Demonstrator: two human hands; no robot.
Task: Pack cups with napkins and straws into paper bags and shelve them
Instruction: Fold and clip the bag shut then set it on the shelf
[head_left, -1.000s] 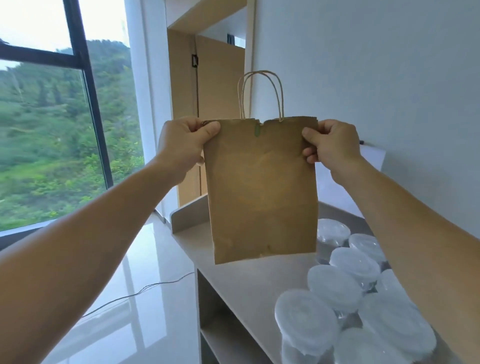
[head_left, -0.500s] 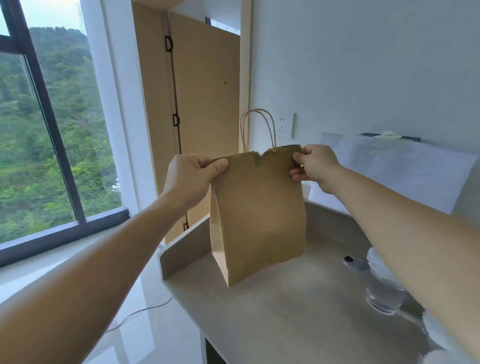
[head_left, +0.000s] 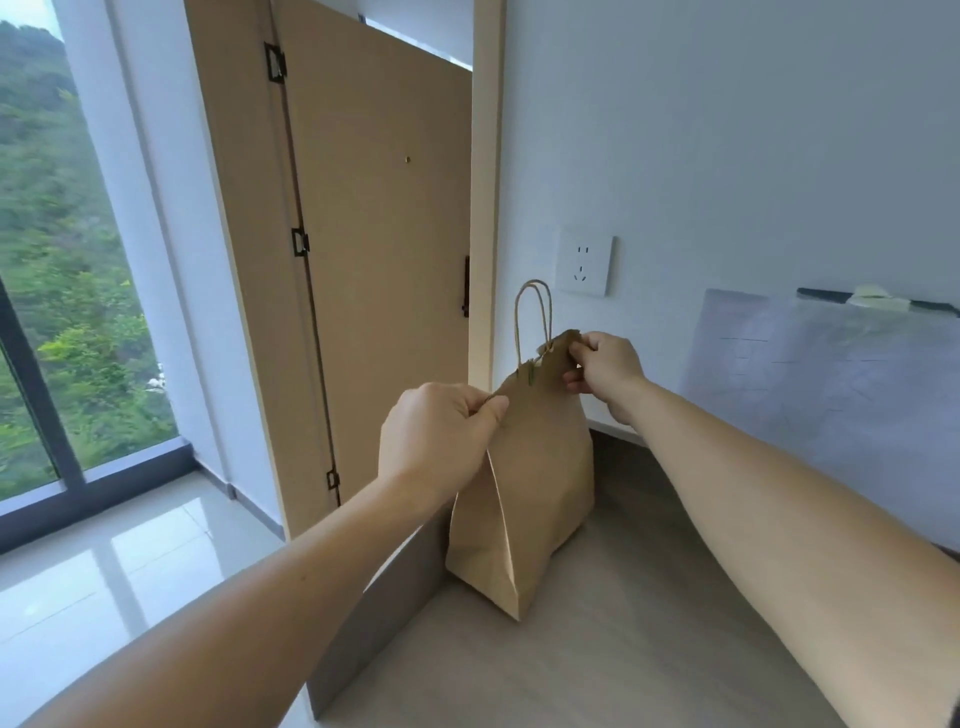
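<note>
A brown paper bag (head_left: 540, 483) with twisted paper handles stands upright on the grey shelf top (head_left: 597, 649), close to its left raised edge. My left hand (head_left: 434, 436) pinches the near top corner of the bag. At the far top corner my right hand (head_left: 605, 366) pinches the rim. The bag's top is pressed together and its side gusset faces me. What is inside the bag is hidden. No cups are in view.
A raised grey side panel (head_left: 384, 608) borders the shelf top on the left. A white wall with a socket (head_left: 584, 265) stands behind the bag. A pale sheet (head_left: 831, 405) leans on the wall at the right. A wooden door (head_left: 374, 260) and a window lie left.
The bag came down from in front of me and now stands on the shelf top, turned edge-on. My view swung left and up, so the lidded cups have left the frame.
</note>
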